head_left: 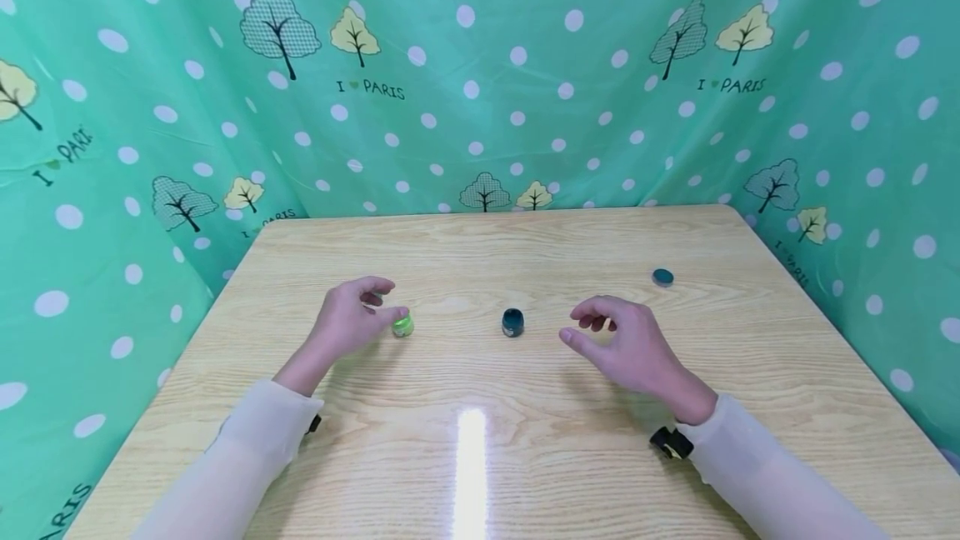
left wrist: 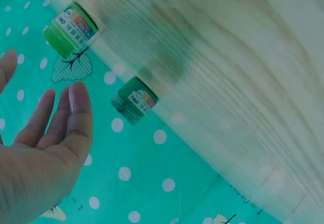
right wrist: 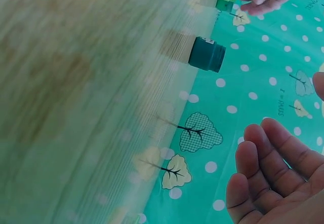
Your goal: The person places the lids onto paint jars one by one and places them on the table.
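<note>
A small bright-green jar (head_left: 402,326) with a printed label stands on the wooden table. My left hand (head_left: 354,320) hovers beside it, fingers loosely bent, and the thumb overlaps the jar in the head view. The left wrist view shows a gap between those fingers and the green jar (left wrist: 71,30). To the right stands a dark teal jar (head_left: 513,322) without a lid; its bare neck shows on the teal jar (right wrist: 206,54) in the right wrist view. My right hand (head_left: 624,345) is held above the table right of this jar, fingers loosely curved, holding nothing.
A dark teal round lid (head_left: 662,277) lies flat on the table (head_left: 450,257), farther back and to the right. A green dotted curtain (head_left: 517,73) hangs behind the table and along both sides. Bright light reflects off the tabletop near the front.
</note>
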Demonstrator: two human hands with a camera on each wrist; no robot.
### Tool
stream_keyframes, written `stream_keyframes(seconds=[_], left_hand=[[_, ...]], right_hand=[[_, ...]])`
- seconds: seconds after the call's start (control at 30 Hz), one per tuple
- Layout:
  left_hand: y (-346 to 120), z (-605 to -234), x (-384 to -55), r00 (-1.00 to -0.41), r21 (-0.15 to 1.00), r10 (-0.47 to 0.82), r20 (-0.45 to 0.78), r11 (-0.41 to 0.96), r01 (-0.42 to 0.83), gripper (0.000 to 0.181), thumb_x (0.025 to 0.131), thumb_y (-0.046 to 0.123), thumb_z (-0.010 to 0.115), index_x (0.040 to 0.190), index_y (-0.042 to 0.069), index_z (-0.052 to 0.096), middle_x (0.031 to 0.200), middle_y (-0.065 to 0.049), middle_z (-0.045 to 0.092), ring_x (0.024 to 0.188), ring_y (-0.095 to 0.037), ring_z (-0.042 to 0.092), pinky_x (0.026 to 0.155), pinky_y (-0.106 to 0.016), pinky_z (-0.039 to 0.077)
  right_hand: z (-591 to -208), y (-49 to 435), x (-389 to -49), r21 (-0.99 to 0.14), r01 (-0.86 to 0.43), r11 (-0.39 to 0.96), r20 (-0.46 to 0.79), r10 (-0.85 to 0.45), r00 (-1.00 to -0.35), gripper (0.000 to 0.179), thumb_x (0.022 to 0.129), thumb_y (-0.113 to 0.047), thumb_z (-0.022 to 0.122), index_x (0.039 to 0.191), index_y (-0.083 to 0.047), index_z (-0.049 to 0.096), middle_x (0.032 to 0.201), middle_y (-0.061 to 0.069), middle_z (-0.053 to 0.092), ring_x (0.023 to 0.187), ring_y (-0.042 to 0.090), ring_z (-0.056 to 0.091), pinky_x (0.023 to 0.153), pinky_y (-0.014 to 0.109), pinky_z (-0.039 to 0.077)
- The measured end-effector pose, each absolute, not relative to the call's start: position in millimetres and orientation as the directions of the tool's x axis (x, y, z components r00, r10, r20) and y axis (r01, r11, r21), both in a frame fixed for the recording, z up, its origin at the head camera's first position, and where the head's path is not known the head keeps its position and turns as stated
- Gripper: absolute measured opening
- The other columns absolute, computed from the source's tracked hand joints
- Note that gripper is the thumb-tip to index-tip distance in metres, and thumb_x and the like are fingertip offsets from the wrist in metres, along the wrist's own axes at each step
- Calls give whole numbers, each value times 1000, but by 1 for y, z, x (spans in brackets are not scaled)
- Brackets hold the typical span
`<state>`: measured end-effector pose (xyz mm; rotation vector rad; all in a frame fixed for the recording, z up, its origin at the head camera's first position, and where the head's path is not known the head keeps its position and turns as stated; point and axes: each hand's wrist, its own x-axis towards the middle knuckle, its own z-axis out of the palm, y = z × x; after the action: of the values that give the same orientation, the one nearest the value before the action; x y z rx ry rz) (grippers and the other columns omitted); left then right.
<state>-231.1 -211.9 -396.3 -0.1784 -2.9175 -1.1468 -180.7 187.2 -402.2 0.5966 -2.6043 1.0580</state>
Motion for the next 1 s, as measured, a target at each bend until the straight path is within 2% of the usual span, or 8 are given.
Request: stream_keyframes(seconds=[0.3,0.7,1.0], left_hand=[[-209,-403,-231,-989,698,149,-17,710,95,58,82,20,88,133,3,64,128,-15,66,114,-32,62,88,-44,56],[-204,-409,-234,-990,689,123,-68,724,43,56,80,14,89,130,0,65,121,-14,68,105,-28,66,88,-42,57],[-200,-411,-238,-989,670,99,-106,742,3,54,80,10,88,128,1,66,120,-13,68,107,-29,65,92,-44,55]], right_hand=[[-403,188,-181,-606,-458,650,381,-267,-885,20,91,-29,80,102,-14,75,91,-6,69,84,23,63,73,42,50],[-403,188,-181,-596,-472,650,391,-278,-877,20,91,-28,80,102,-12,75,91,-6,69,84,22,64,72,39,50],[-402,188,-180,-597,-472,648,390,-279,-877,21,90,-28,80,102,-11,75,91,-6,69,84,21,64,73,41,50]])
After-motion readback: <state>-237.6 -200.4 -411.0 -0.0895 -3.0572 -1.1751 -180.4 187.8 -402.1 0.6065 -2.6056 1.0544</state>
